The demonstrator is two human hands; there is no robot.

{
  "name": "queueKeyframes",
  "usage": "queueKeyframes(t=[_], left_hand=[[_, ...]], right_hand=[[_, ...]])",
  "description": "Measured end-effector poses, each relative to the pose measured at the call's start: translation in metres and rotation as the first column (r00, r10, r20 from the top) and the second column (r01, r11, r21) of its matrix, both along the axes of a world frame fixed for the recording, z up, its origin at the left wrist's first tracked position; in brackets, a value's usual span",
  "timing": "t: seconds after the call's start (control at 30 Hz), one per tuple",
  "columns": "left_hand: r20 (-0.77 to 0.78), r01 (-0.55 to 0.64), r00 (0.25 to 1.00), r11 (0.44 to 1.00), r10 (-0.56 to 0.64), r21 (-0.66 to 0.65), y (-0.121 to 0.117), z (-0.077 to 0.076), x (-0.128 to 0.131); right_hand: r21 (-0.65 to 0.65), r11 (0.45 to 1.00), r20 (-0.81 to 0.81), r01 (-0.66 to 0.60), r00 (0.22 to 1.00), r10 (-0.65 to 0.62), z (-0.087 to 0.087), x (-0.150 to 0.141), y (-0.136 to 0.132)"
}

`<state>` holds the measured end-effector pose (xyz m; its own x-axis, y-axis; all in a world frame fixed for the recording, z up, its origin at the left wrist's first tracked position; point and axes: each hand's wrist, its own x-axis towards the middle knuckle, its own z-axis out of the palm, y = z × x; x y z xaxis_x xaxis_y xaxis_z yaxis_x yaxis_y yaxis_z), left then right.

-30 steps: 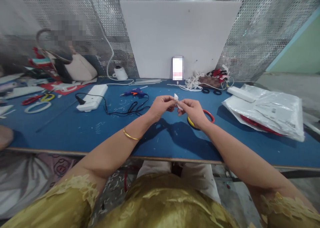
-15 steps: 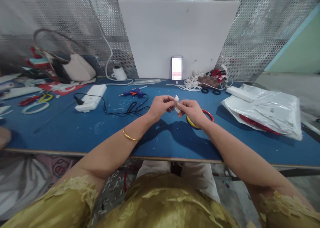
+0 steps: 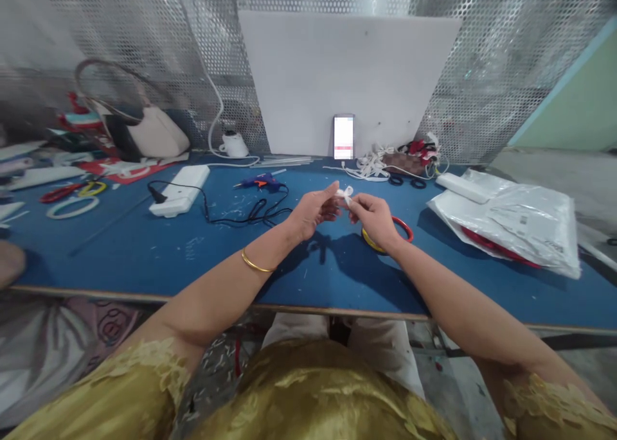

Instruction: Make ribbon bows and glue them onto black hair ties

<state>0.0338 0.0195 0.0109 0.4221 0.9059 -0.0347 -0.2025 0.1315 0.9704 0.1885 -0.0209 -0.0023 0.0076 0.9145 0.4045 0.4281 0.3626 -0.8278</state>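
Above the middle of the blue table [image 3: 144, 254], my left hand [image 3: 313, 210] and my right hand [image 3: 373, 216] meet fingertip to fingertip. Between them they pinch a small white ribbon piece [image 3: 346, 194], folded like a little bow. Both hands have their fingers closed on it. A gold bangle [image 3: 254, 264] sits on my left wrist. Just behind my right hand, a red and yellow ring [image 3: 402, 225] lies flat on the table, partly hidden by the hand.
A blue glue gun [image 3: 259, 182] with its black cord lies left of my hands, next to a white power strip [image 3: 180, 189]. Clear plastic bags [image 3: 511, 218] cover the right side. A phone [image 3: 344, 137], white ribbon pile [image 3: 371, 162], handbag [image 3: 144, 132] and rings [image 3: 72, 205] line the back and left.
The white ribbon piece has been turned and reshaped between my fingers, and both hands have shifted slightly up and right. The camera view has tilted a little.
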Motion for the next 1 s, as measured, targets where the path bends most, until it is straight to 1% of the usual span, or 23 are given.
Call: queueKeyframes(t=[0.07, 0.1, 0.2, 0.27, 0.37, 0.43, 0.5, 0.7, 0.8, 0.9, 1.0], left_hand=[[0.049, 0.023, 0.999, 0.999, -0.021, -0.036, -0.001, 0.0, 0.0], [0.052, 0.024, 0.998, 0.998, -0.021, -0.053, -0.002, 0.0, 0.001], [0.027, 0.02, 0.999, 0.994, -0.017, -0.109, -0.004, -0.002, 0.001], [0.002, 0.015, 1.0, 0.991, -0.015, -0.133, -0.005, -0.002, 0.001], [-0.027, -0.016, 1.0, 0.994, 0.014, -0.105, -0.005, -0.002, 0.001], [-0.022, -0.036, 0.999, 0.996, 0.034, -0.078, -0.005, -0.001, 0.002], [-0.01, -0.041, 0.999, 0.996, 0.04, -0.073, -0.005, 0.0, 0.003], [-0.011, -0.016, 1.0, 0.998, 0.015, -0.065, -0.006, -0.001, 0.003], [-0.013, -0.036, 0.999, 0.998, 0.035, -0.043, -0.006, -0.004, 0.005], [-0.005, -0.08, 0.997, 0.997, 0.08, -0.004, -0.005, -0.01, 0.008], [0.004, -0.112, 0.994, 0.993, 0.112, 0.034, -0.003, -0.019, 0.011]], right_hand=[[0.025, 0.999, -0.027, 0.028, 0.999, -0.027, 0.0, 0.001, 0.0], [0.052, 0.998, 0.002, 0.044, 0.999, -0.044, 0.0, 0.002, 0.0], [0.189, 0.979, 0.192, 0.079, 0.975, -0.116, 0.001, 0.001, -0.005], [0.284, 0.956, 0.339, 0.077, 0.924, -0.175, 0.002, 0.002, -0.007], [0.368, 0.926, 0.502, 0.078, 0.822, -0.269, 0.003, 0.003, -0.009], [0.391, 0.917, 0.561, 0.08, 0.769, -0.307, 0.004, 0.004, -0.009], [0.399, 0.913, 0.585, 0.082, 0.744, -0.322, 0.005, 0.004, -0.009], [0.376, 0.921, 0.581, 0.102, 0.748, -0.321, 0.004, 0.002, -0.008], [0.372, 0.924, 0.595, 0.088, 0.742, -0.31, 0.004, 0.002, -0.007], [0.363, 0.931, 0.599, 0.039, 0.756, -0.265, 0.005, 0.0, -0.007], [0.34, 0.94, 0.584, -0.035, 0.791, -0.182, 0.001, -0.003, -0.007]])
